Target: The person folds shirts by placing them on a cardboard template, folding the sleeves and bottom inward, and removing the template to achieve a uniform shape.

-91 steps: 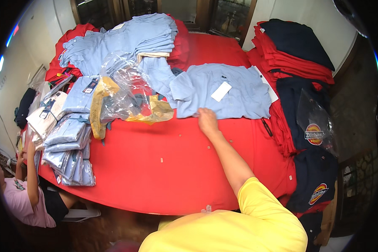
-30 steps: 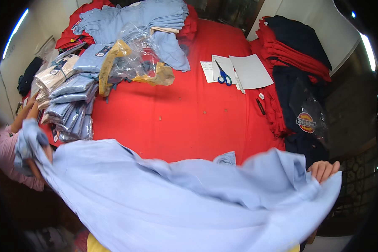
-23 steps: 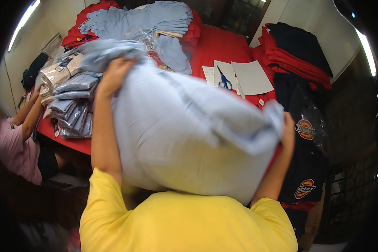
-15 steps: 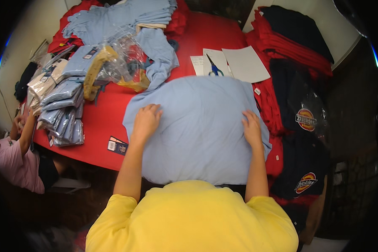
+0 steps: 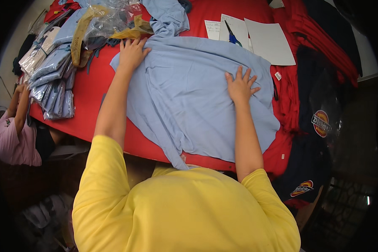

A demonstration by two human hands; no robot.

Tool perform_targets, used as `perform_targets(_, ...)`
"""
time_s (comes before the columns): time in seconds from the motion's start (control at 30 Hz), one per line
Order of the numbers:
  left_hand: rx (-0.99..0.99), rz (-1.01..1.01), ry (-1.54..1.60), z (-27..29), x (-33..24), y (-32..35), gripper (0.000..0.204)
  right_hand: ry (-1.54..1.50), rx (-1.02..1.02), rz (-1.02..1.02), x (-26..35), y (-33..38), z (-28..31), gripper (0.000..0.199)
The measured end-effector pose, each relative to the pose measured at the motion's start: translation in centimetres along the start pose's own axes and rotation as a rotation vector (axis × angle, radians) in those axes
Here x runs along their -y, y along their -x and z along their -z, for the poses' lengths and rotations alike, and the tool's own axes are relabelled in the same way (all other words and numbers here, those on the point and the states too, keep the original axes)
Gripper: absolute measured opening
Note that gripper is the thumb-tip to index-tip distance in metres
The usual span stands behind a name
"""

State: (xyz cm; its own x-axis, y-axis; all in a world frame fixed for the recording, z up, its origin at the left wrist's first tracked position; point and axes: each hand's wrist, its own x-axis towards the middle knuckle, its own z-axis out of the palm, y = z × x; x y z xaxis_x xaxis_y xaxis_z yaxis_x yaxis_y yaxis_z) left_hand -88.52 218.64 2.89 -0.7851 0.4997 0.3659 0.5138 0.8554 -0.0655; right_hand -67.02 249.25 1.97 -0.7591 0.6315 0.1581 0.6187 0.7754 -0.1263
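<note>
Left hand (image 5: 132, 53), right hand (image 5: 240, 87), fingers spread flat on light blue shirt (image 5: 189, 101), red table (image 5: 88, 90)

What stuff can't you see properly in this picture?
- Scissors: head view, only part shows; the rest is blurred against the white papers.
- Red table: mostly covered by the light blue shirt.
- Clear plastic bags: contents blurred, cut off by the top edge.

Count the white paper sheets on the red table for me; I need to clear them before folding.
3 white paper sheets: a large one at the far right, a middle one under blue-handled scissors, a small one leftmost. More may be hidden beneath.
</note>
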Motion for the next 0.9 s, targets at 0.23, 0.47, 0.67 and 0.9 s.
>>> perform_targets(0.23, 0.251, 0.669, 0.439, 11.2, -2.9, 18.0, 0.037, -0.294, -0.228, -0.089, -18.5, 9.6, 6.5, 0.046)
perform_targets(0.47, -0.364, 0.480, 0.733, 5.8, 0.9, 23.4, 0.022, -1.038, 0.044, -0.045, -14.5, 12.0, 6.2, 0.028)
perform_targets(0.67, 0.083, 0.873, 2.124, 11.5, 6.3, 22.5, 0.036, -1.514, 0.126, -0.300, -15.2, 14.2, 8.8, 0.057)
perform_targets(0.9, 0.516, 0.628, 1.877, 10.6, 3.6, 31.1, 0.048, -1.200, 0.322, -0.398, -17.3, 23.1, 8.2, 0.077)
